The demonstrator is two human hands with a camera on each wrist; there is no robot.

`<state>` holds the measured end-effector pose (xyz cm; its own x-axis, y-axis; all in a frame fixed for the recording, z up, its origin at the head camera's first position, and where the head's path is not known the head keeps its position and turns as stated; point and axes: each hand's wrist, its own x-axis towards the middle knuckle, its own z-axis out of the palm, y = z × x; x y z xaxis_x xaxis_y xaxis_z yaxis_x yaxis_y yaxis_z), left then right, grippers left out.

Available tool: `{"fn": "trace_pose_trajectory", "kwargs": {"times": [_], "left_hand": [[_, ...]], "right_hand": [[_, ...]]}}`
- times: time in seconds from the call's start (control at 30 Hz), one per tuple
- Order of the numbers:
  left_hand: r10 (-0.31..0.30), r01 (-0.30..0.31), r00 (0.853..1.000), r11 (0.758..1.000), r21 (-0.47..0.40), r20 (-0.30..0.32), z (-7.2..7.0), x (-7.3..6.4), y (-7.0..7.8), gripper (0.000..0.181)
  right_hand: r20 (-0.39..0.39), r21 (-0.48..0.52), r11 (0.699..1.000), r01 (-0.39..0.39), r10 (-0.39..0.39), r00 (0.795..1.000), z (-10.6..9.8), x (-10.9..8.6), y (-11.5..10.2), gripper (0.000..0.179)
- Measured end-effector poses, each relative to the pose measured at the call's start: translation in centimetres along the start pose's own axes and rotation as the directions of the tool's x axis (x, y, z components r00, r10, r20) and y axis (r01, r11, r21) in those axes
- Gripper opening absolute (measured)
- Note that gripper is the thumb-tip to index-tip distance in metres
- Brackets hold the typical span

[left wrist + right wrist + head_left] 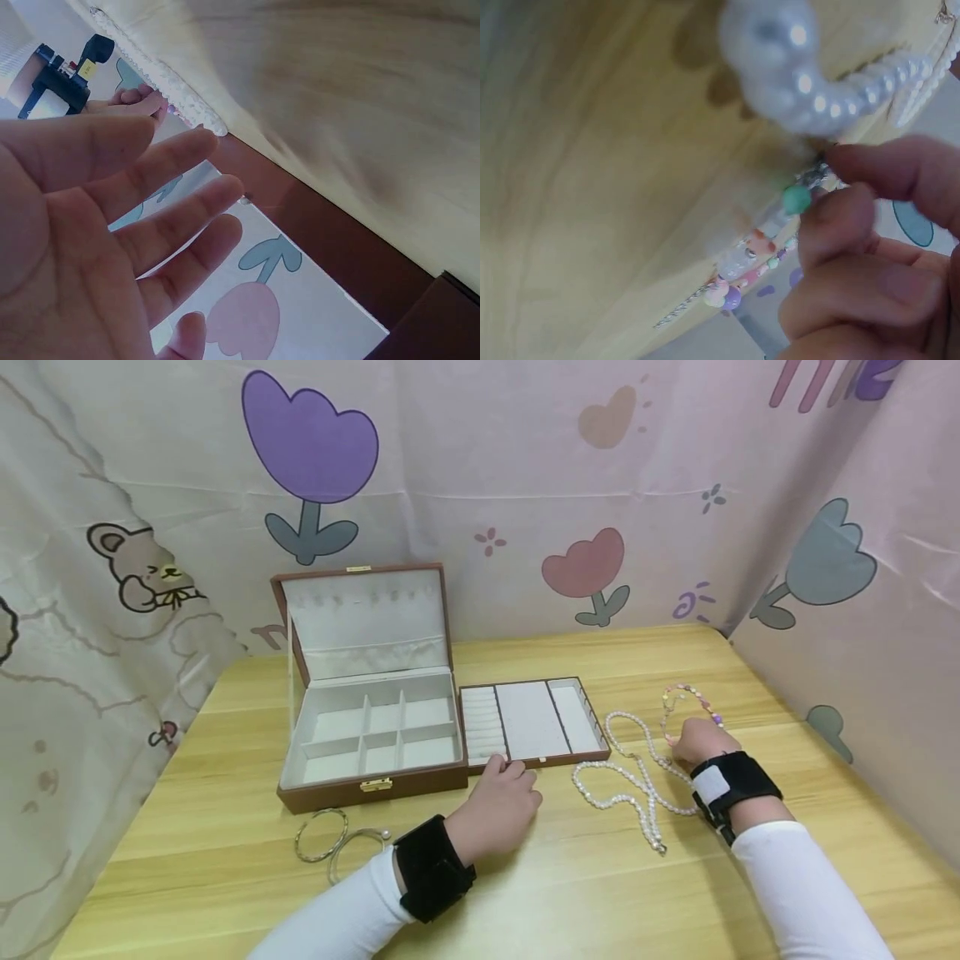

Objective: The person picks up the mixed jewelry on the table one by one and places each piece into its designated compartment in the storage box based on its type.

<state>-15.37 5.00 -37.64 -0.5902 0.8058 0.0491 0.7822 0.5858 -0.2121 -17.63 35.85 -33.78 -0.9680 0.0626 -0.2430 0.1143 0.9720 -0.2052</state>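
Observation:
My right hand (703,742) pinches the silver clasp end of a colourful beaded bracelet (759,244) with pink, purple and green beads. The bracelet lies in a loose loop on the table beyond that hand. A white pearl necklace (651,833) lies tangled just left of the right hand, partly hidden behind the wrist. My left hand (501,806) is at the front edge of a jewelry tray (525,714), near its ring-roll section. In the left wrist view its fingers (176,217) are loosely spread and hold nothing.
A brown jewelry box (420,789) stands with its lid (367,618) raised, left of the tray, its compartments bare. Two bangles, a gold one (297,843) and one with a pearl tip (385,835), lie before it. A printed curtain (465,460) hangs behind the table.

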Motion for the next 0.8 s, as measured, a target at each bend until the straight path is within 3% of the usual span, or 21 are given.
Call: {"fn": "trace_pose_trajectory", "kwargs": {"times": [0.13,0.2,0.37,0.5,0.57,0.7,0.8], "left_hand": [[-0.008,0.006,0.999,0.999,-0.032,-0.042,0.1,-0.1,-0.1,0.018],[-0.012,0.009,0.998,0.999,-0.046,-0.067,0.1,-0.1,-0.1,0.019],[-0.017,0.010,0.997,0.995,-0.098,-0.074,0.0,0.2,-0.1,0.020],[-0.042,0.034,0.998,0.979,-0.199,-0.035,-0.5,0.8,-0.1,0.022],[-0.063,0.053,0.997,0.967,-0.249,-0.032,-0.8,1.1,-0.1,0.024],[-0.107,0.083,0.992,0.949,-0.303,-0.065,-1.4,1.3,-0.2,0.025],[-0.133,0.103,0.988,0.944,-0.314,-0.076,-1.6,1.2,-0.3,0.030]], "right_hand": [[-0.008,0.038,0.998,-0.040,0.040,0.999,1.4,1.9,1.5,0.031],[-0.025,0.058,0.998,-0.015,0.016,1.000,2.4,3.1,2.9,0.030],[-0.063,0.045,0.999,-0.020,0.023,0.998,2.0,2.3,2.4,0.027],[-0.185,0.037,0.998,-0.043,0.049,0.982,-0.1,0.6,1.0,0.027],[-0.283,0.057,0.998,-0.037,0.051,0.958,-1.1,-0.2,0.3,0.027],[-0.477,0.068,0.998,0.014,0.020,0.879,-2.5,-1.0,-1.1,0.023],[-0.572,0.048,0.997,0.056,-0.018,0.820,-3.2,-1.6,-2.8,0.019]]}}
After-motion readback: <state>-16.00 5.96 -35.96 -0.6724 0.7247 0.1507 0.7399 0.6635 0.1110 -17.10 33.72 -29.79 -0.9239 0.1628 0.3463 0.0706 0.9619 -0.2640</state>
